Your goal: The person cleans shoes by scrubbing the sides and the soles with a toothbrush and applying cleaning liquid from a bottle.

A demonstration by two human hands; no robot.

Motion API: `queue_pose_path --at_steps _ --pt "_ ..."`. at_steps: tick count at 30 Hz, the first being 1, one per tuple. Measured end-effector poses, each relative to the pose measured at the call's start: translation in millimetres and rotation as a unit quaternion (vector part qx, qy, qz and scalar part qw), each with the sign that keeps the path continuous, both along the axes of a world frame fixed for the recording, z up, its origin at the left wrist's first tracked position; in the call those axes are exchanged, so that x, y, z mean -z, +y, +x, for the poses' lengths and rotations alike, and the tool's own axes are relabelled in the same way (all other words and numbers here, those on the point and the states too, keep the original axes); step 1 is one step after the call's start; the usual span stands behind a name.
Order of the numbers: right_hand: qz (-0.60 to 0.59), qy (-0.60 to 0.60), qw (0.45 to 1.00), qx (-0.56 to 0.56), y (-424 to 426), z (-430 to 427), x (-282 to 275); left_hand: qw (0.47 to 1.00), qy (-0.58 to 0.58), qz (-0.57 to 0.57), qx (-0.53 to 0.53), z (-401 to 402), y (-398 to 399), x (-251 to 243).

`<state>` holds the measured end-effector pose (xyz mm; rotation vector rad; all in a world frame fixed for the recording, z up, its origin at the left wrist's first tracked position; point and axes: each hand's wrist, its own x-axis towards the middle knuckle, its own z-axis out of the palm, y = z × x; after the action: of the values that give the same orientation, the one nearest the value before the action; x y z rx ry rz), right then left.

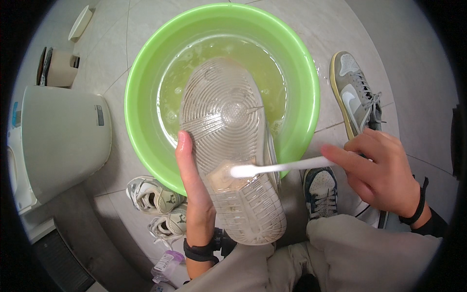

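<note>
My left hand (195,175) grips a wet shoe from its left edge, thumb lying along the side of the sole. The translucent ribbed rubber sole (222,106) faces up at me, with its toe out over the basin and its heel near my lap. In my right hand (379,171) is the handle of a white toothbrush (288,166). Its head rests on or just over the smooth midfoot patch of the sole; bristles are hidden underneath. Below the shoe, a bright green plastic basin (144,146) holds cloudy, slightly foamy water (168,95).
A grey sneaker (355,93) lies on the tiled floor (109,40) to the right. Light sneakers (155,195) stand left of my left forearm, near a clear bottle (166,266) with a purple top. A white toilet-like fixture (65,135) occupies the left side. My own shoe (321,191) is beside the basin.
</note>
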<state>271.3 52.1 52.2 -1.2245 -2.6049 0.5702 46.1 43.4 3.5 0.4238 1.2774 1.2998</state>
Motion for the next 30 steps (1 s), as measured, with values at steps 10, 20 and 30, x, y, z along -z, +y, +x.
queue_pose_path --at_steps 10,20,30 --pt "-0.02 0.053 0.998 -0.016 -10.2 -7.3 7.6 1.0 -0.007 0.008 -0.006 -0.8 -2.1 1.6" --pt "0.031 0.003 0.999 0.026 -16.2 3.4 0.2 0.999 -0.013 0.033 0.001 -3.0 -3.7 5.3" --pt "-0.002 0.06 0.998 -0.014 -13.4 -8.2 4.9 0.994 0.095 0.048 0.032 -2.7 -5.5 2.6"
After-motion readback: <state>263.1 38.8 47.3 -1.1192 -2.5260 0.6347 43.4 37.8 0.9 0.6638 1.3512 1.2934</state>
